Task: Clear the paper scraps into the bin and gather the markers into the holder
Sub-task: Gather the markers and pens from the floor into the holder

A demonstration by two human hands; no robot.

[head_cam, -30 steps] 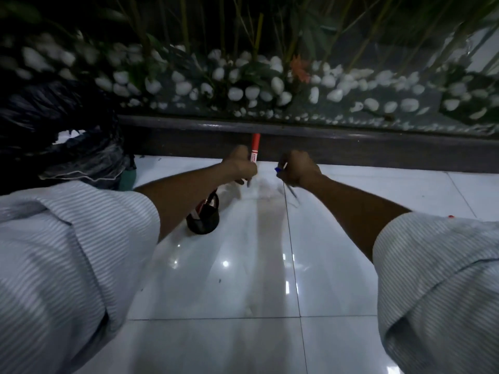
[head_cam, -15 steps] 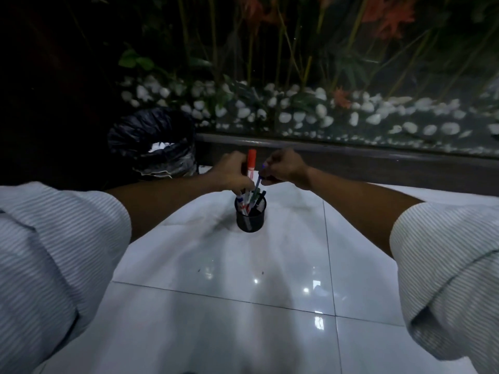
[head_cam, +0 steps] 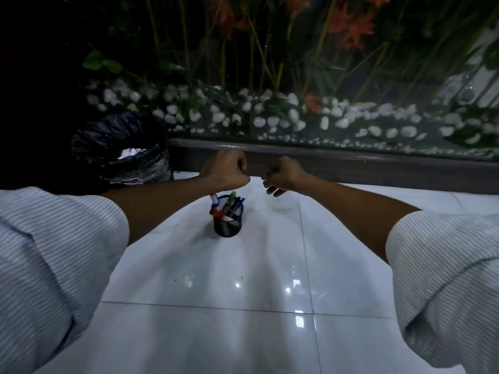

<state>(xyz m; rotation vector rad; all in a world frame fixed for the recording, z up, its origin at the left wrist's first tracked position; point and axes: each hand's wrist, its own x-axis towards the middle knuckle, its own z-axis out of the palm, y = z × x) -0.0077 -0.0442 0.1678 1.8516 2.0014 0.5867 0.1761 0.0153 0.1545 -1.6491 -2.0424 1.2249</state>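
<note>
Black wire mesh forms the holder [head_cam: 228, 224], which stands upright on the white tiled floor [head_cam: 216, 265], toward the far edge of the tiling and just left of a grout line running away from the camera. Markers [head_cam: 229, 203] stand inside it, leaning against the rim: one with a green cap, one with blue-and-white ends at the left, one with a red part low on the left, and darker blue ones at the right.

Head view, hands: the left hand [head_cam: 225, 171] hangs above and slightly beyond the holder, fingers curled into a closed fist, with nothing visible in it and no contact with the markers. The right hand [head_cam: 283, 175] hangs to the right of the holder, apart from it; its fingers are loosely curled and hold nothing visible. Both forearms extend from striped light sleeves [head_cam: 54, 252] at the lower corners.

Head view, surroundings: the bin [head_cam: 121, 147], lined with a black bag, stands at the far left edge of the floor, with white paper scraps [head_cam: 132, 152] showing in its opening. A dark raised kerb [head_cam: 351, 160] borders the far edge of the floor. Beyond it lie white pebbles [head_cam: 270, 120] among green stems and orange flowers [head_cam: 348, 25]. Ceiling lights reflect off the glossy tiles nearer the camera.
</note>
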